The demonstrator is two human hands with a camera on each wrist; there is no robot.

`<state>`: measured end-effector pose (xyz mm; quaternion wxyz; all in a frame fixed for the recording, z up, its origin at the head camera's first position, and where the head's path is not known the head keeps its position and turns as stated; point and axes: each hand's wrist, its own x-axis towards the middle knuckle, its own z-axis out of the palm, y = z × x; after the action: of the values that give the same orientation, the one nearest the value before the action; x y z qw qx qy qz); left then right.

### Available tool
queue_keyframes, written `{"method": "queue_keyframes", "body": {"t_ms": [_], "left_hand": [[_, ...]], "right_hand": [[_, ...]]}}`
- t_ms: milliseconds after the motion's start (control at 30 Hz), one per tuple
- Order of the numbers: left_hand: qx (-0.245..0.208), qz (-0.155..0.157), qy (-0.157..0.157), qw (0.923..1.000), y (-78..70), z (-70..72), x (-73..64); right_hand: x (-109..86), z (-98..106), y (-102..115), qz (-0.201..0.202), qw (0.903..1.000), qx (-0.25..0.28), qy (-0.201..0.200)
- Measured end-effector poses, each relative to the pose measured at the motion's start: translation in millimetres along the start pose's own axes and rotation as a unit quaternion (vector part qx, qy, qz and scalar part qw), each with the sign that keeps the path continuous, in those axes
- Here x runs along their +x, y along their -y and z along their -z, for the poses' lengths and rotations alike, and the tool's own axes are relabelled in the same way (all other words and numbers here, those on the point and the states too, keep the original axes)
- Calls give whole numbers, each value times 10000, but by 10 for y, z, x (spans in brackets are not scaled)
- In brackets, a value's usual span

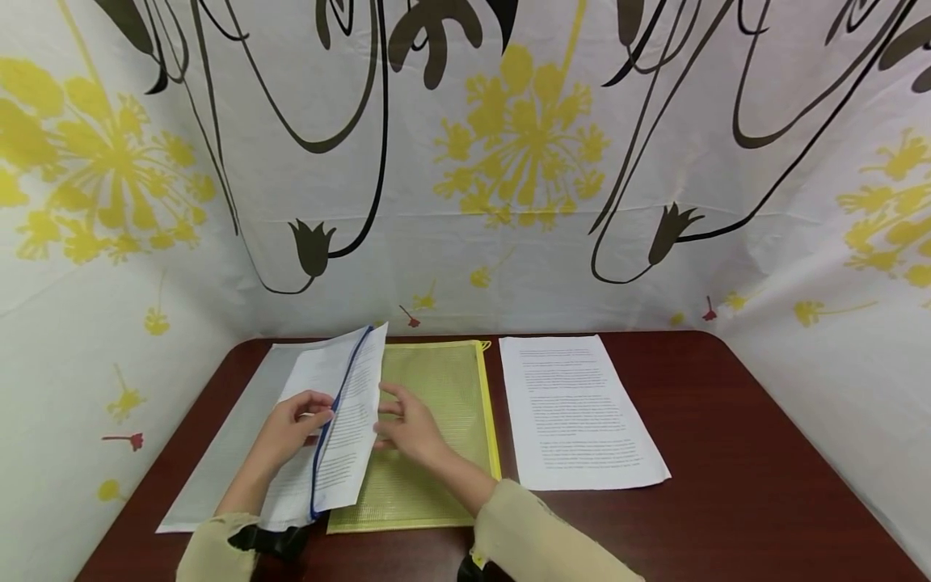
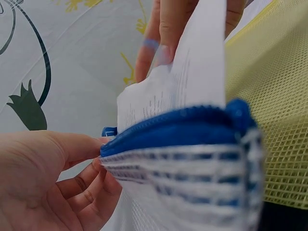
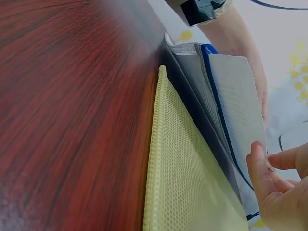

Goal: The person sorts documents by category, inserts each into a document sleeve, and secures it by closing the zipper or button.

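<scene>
Nearest the head camera, a cream cloth sleeve [image 1: 549, 533] reaches over the dark red-brown wooden table [image 1: 756, 461]. The left hand [image 1: 287, 432] pinches the blue-zippered edge of a white mesh document pouch [image 2: 192, 187], while the right hand [image 1: 414, 428] pinches the free edge of printed white paper sheets [image 1: 352, 453]. These stand partly out of the pouch's mouth, beside a flat yellow mesh pouch [image 1: 429, 493]. A corner could catch on the zipper and crease if the sheets slant; should the left pinch slacken, the soft mouth might sag against them.
</scene>
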<state>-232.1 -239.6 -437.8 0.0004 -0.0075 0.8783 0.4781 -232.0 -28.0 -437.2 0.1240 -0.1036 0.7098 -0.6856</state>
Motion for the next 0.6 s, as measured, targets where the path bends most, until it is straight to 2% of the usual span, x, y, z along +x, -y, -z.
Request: {"method": "queue_keyframes", "body": {"t_ms": [300, 600], "left_hand": [[-93, -9, 33, 10000, -23, 7, -9], [-42, -66, 74, 9999, -33, 14, 7]], "right_hand": [[82, -80, -5, 28, 9999, -19, 145], [140, -160, 38, 93, 9991, -350, 208]]}}
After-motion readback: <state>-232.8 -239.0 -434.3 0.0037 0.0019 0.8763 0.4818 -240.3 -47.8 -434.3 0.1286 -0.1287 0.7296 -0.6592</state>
